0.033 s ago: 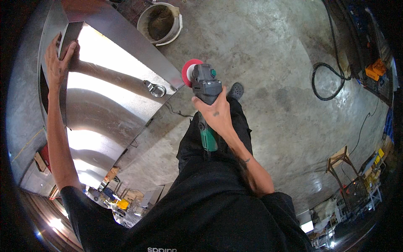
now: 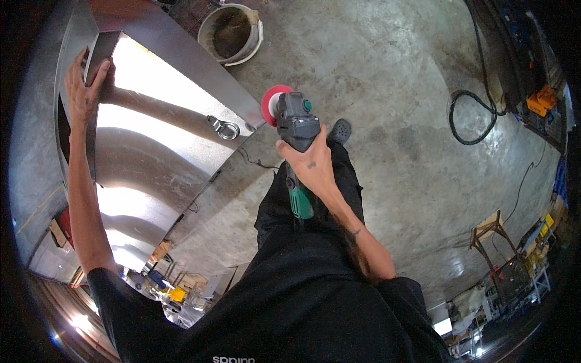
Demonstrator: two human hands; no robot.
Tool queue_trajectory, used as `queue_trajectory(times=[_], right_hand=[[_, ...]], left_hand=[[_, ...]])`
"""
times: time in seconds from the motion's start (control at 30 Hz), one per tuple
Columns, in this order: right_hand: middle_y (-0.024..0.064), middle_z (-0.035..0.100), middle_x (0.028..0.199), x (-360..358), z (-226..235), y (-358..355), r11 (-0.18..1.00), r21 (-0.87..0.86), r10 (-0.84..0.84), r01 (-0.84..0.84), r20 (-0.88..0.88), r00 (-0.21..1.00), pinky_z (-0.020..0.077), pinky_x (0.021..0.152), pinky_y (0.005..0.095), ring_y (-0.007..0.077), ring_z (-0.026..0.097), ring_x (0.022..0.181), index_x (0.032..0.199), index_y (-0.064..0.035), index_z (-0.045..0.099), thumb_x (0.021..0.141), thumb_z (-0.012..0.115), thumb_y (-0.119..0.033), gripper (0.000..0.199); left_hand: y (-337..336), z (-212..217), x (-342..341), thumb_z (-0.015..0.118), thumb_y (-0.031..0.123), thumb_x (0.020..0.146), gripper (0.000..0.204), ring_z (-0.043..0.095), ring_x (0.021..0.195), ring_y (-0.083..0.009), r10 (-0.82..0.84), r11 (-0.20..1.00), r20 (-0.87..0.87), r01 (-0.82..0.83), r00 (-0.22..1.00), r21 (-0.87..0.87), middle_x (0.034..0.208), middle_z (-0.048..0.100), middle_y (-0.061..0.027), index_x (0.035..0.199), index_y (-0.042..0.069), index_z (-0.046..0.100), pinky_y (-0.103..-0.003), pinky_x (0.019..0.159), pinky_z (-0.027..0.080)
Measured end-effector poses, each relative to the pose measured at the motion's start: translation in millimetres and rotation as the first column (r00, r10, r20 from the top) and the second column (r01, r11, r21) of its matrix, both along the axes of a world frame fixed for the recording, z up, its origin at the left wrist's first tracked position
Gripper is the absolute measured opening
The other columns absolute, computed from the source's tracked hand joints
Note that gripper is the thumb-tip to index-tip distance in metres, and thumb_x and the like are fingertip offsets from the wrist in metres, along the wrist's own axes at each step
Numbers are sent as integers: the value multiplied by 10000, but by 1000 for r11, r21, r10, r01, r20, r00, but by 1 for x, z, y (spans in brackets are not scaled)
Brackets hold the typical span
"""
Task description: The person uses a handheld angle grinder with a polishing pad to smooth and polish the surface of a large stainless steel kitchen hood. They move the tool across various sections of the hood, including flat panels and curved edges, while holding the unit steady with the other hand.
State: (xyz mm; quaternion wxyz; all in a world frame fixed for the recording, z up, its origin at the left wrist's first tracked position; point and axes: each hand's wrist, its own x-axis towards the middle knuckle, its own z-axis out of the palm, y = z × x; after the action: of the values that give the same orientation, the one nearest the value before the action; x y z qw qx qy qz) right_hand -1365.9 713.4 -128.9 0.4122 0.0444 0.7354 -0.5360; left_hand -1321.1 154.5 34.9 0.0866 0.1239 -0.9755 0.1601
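My right hand is wrapped round an angle grinder with a dark head and a green rear body, held over my legs. A disc with a red-pink rim and white middle points up and left on its head, apart from the metal. At the left, my left hand grips the raised edge of a large shiny sheet-metal piece, thumb on its inner side and fingers over the outer side. A small shiny metal ring with a tab lies on the sheet, near its right corner.
A dirty pale bucket stands on the concrete floor beyond the sheet metal. At the right lie a coiled black hose and an orange object. A small wooden-topped stand is at the lower right. Clutter with a yellow item fills the lower left.
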Motion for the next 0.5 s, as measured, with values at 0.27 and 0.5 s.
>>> queue_trajectory(times=[0.27,0.5], right_hand=[[338,748,1171,-7,31,-3,999,-33,20,-19,7,1000,590,963,484,474,767,1100,1485,111,365,896,887,-404,941],[245,738,1194,-7,45,-1,999,-39,32,-32,8,999,587,967,403,287,751,1074,1441,98,404,912,908,-328,845]], left_hand=[[5,-3,-7,746,571,1024,776,583,1409,-387,36,999,-4,-36,999,-26,1560,600,-212,1599,80,570,-500,1214,445],[8,-3,-8,740,596,1020,782,560,1450,-392,32,997,-3,-32,999,-66,1574,596,-198,1599,98,568,-513,1231,430]])
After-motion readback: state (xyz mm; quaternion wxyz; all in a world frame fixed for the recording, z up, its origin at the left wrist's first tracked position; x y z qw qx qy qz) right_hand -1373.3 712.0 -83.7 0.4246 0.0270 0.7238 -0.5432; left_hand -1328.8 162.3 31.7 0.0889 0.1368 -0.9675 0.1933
